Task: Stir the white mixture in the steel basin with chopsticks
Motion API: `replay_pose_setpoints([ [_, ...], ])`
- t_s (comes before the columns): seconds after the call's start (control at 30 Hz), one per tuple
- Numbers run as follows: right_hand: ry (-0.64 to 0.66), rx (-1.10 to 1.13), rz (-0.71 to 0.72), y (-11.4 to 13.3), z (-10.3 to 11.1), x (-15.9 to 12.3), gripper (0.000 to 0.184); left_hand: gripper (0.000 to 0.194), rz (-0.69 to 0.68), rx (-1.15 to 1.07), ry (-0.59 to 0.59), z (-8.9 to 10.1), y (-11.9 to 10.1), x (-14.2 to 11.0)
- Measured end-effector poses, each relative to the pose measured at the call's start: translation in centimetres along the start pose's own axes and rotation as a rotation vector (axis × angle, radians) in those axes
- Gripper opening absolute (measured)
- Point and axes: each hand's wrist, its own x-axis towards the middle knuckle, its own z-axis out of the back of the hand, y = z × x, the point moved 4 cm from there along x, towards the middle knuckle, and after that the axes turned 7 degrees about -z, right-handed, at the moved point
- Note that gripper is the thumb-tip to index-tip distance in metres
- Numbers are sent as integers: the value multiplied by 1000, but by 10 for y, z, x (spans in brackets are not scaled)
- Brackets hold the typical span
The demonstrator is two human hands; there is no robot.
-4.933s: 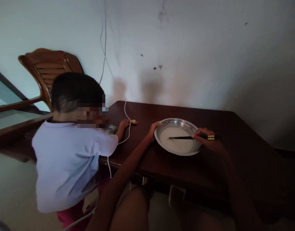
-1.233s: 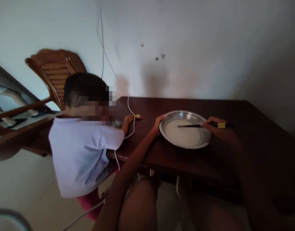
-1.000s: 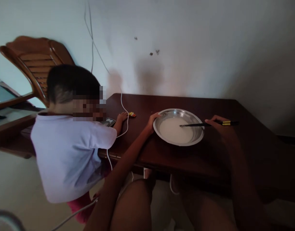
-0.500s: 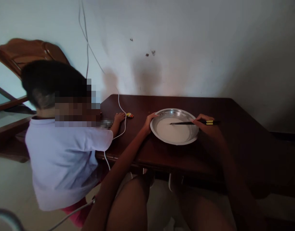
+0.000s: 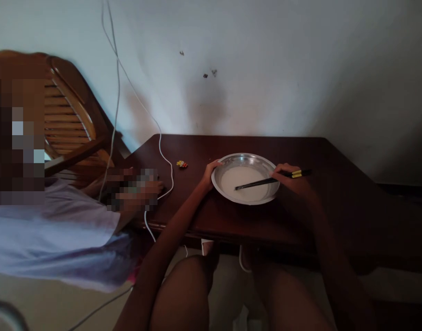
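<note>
A round metal basin [image 5: 231, 201] rests on the dark wooden table, with a whitish, batter-like mixture [image 5: 248, 177] covering its bottom. My left hand [image 5: 211, 174] grips the basin's left rim, fingers over the edge. In my right hand [image 5: 292, 178], at the right rim, is a pair of black chopsticks [image 5: 261, 183] with yellow bands near the upper end. They slant down to the left, and their tips reach the mixture near the middle of the basin.
The wooden table [image 5: 193, 216] stands against a pale wall. A small yellow and red toy [image 5: 182, 164] and a white cable [image 5: 171, 172] lie on its left part. At the left, another person in a pale shirt [image 5: 59, 225] leans beside a wooden chair [image 5: 69, 105].
The chopstick tips have swung left and toward me within the mixture. My left hand stays on the rim. The other person has leaned left, taking a hand away from the small toy.
</note>
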Motion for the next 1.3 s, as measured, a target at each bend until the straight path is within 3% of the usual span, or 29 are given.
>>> replay_pose_setpoints([
  [0.2, -178, -50, -2, -8, 1, 4, 32, 39, -27, -10, 13, -2, 1, 1],
  [0.43, -322, 208, -122, -22, 18, 5, 37, 29, -25, 18, 11, -1, -1, -1],
  [0.57, -159, 291, -138, -18, 11, 5, 38, 28, -33, 6, -18, 0, 1, 2],
  [0.67, -31, 225, -71, -10, 2, 5, 33, 31, -34, 11, -31, -1, 1, 4],
  [0.8, -130, 65, 24, -9, -3, 8, 24, 33, -15, 15, -9, -2, -1, 4],
  [1.0, -287, 228, -139, -26, 13, 11, 32, 32, -18, 6, -6, -1, -2, 4],
  [1.07, -282, 282, -153, -27, 17, 9, 33, 30, -17, 6, -14, -1, -1, 5],
  [1.2, -64, 323, -144, -21, 8, 7, 38, 30, -25, 8, -13, -1, -1, 5],
  [1.3, 35, 168, -35, -12, -3, 7, 31, 30, -29, 6, -9, -1, -2, 4],
])
